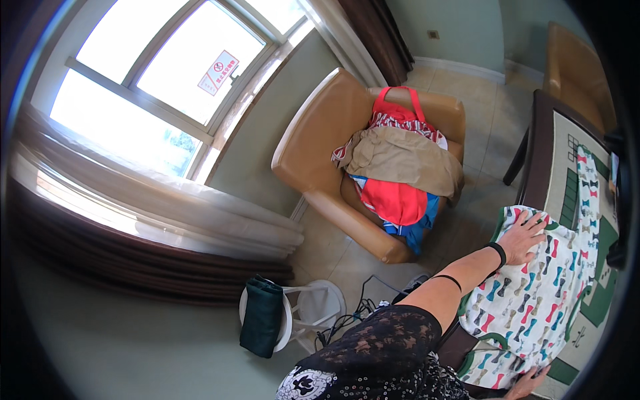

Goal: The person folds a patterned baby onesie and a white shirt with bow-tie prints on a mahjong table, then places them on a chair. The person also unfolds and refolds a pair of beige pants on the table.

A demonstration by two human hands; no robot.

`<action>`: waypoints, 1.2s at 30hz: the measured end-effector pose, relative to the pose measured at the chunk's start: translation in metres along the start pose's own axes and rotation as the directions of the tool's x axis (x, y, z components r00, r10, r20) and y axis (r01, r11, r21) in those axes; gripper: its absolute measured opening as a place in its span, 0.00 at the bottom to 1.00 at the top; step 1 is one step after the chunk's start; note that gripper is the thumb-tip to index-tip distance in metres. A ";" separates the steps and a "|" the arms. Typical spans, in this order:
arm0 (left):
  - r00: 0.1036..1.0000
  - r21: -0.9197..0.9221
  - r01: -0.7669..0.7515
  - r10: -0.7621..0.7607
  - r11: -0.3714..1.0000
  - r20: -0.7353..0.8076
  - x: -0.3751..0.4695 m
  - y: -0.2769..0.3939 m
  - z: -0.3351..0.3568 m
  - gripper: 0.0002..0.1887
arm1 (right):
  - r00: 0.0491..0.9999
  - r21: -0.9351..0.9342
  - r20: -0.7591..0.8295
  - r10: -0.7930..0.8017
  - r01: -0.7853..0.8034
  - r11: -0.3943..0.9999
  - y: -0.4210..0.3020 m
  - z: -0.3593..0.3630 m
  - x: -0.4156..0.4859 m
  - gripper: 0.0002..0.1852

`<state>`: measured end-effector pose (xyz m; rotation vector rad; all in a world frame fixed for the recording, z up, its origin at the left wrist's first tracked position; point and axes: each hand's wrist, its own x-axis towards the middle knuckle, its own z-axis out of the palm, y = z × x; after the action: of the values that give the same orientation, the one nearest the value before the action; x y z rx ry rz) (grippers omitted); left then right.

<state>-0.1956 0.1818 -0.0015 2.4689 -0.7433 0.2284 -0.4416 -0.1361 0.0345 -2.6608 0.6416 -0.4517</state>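
A white garment with green trim and a printed bow-tie pattern (537,295) lies spread over the table edge, with a long narrow part (588,195) of the same print reaching up the table. My left hand (524,239) rests flat on its upper part, fingers spread, a black band around the wrist. At the bottom of the view my right hand (530,383) is only partly visible against the garment's lower edge. Its grip cannot be made out. Beneath the cloth is a dark-framed table (537,145) covered with a cream and green patterned mat (565,125).
A tan armchair (320,135) holds a heap of red, brown and blue cloth (400,160). A white stool (285,325) carries a folded dark green cloth (261,316), with black cables (345,320) beside it. Another tan chair (575,75) stands beyond the table.
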 end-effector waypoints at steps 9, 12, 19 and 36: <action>1.000 -0.009 0.007 -0.007 1.000 0.014 0.000 -0.002 0.002 0.29 | 0.970 -0.022 0.152 0.188 -0.187 0.982 0.034 -0.011 -0.015 0.29; 1.000 -0.015 0.009 -0.010 1.000 -0.019 0.000 -0.002 0.004 0.29 | 0.833 0.000 0.414 0.367 -0.403 0.915 0.053 -0.012 -0.014 0.31; 1.000 0.011 0.007 -0.006 1.000 -0.018 0.001 -0.001 -0.001 0.29 | 0.714 0.161 0.574 0.402 -0.579 0.799 0.063 -0.011 -0.027 0.30; 0.991 0.008 0.049 -0.050 0.999 0.124 0.001 0.009 -0.020 0.29 | 0.636 0.273 0.657 0.404 -0.701 0.659 0.064 0.009 -0.068 0.27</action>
<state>-0.1994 0.1862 0.0198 2.5213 -0.7323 0.0580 -0.5198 -0.1538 -0.0151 -1.7759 0.9688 0.3042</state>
